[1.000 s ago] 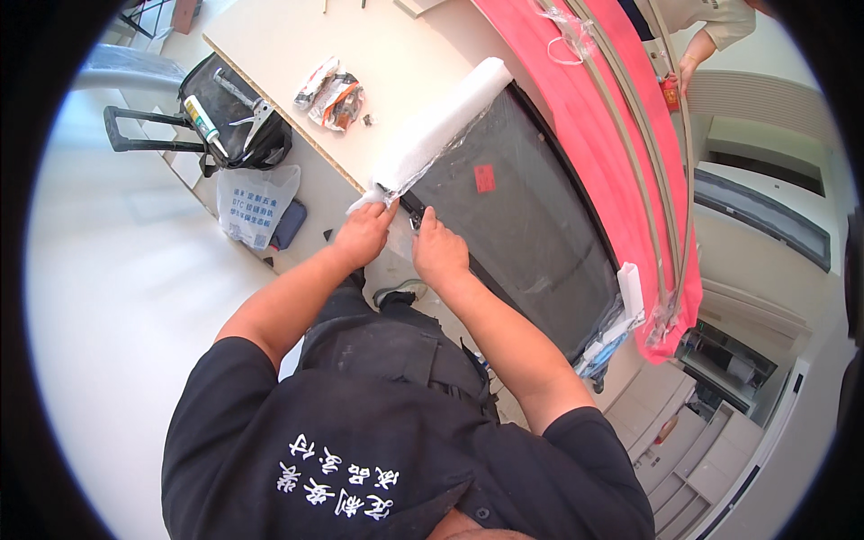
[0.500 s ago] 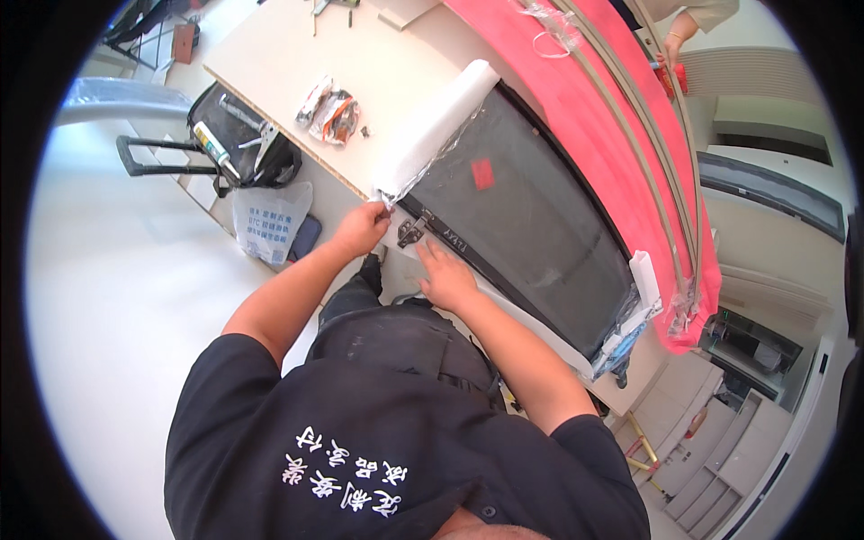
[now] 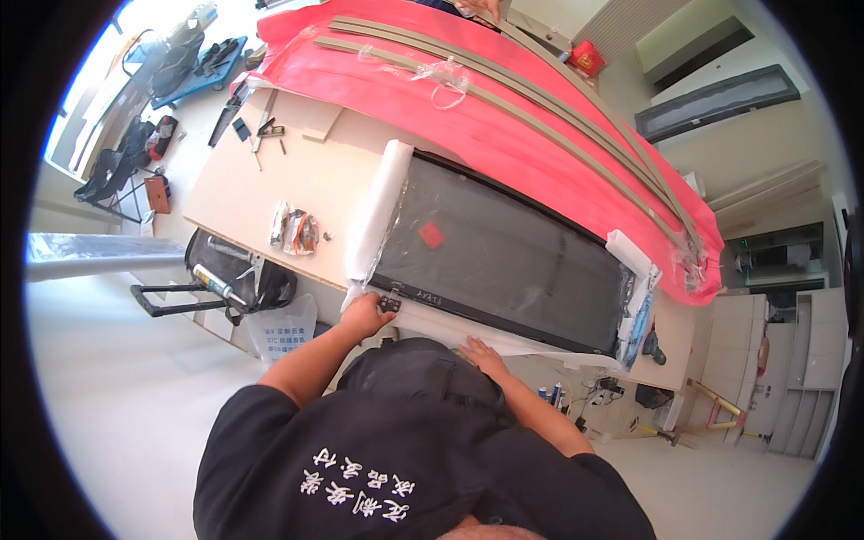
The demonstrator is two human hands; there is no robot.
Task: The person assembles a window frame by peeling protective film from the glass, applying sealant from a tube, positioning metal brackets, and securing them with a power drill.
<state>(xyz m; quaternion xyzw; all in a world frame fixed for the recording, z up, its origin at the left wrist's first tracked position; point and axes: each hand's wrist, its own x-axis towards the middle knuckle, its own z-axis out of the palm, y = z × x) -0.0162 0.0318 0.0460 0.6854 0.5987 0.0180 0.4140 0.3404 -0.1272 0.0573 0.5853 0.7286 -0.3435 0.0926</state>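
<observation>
Black tool bag point(image 3: 238, 274) under desk point(image 3: 261, 184), sealant tube inside; L hand point(image 3: 364, 317) clamped on dark panel point(image 3: 499, 256) corner, R hand point(image 3: 484, 355) flat, fingers apart, on panel edge

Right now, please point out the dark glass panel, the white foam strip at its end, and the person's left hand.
dark glass panel point(image 3: 504, 261), head view, middle of the glass face
white foam strip point(image 3: 378, 211), head view, mid length of the wrap
left hand point(image 3: 364, 317), head view, back of the hand

dark glossy glass panel point(image 3: 504, 256) under clear plastic film; matt white foam edging point(image 3: 378, 211); smooth pale wooden board point(image 3: 270, 180).
</observation>
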